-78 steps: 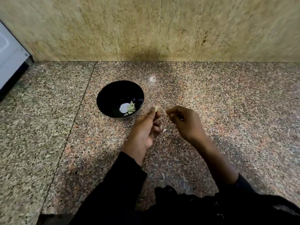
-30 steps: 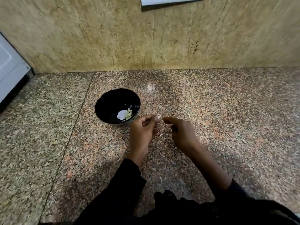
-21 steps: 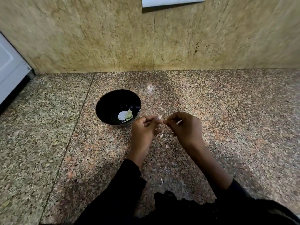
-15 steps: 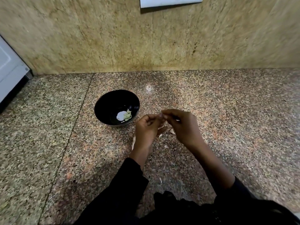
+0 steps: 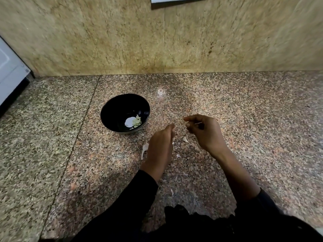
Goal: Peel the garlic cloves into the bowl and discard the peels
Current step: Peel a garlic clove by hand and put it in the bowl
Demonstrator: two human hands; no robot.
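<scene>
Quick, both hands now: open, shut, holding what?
Left hand: fingers curled away from view; cannot tell what it holds.
Right hand: fingers pinch a thin garlic peel.

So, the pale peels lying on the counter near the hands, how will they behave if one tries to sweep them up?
The peel scraps look thin and curled, so they are probably very light and could scatter or cling. They lie flat on the speckled counter, so pinching each one may be fiddly; sweeping them with a hand's edge seems easier.

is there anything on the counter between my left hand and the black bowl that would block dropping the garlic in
Nothing visible does. The granite between the left hand and the black bowl holds no objects; a peel scrap lies beside that hand, flat and out of the path.
</scene>
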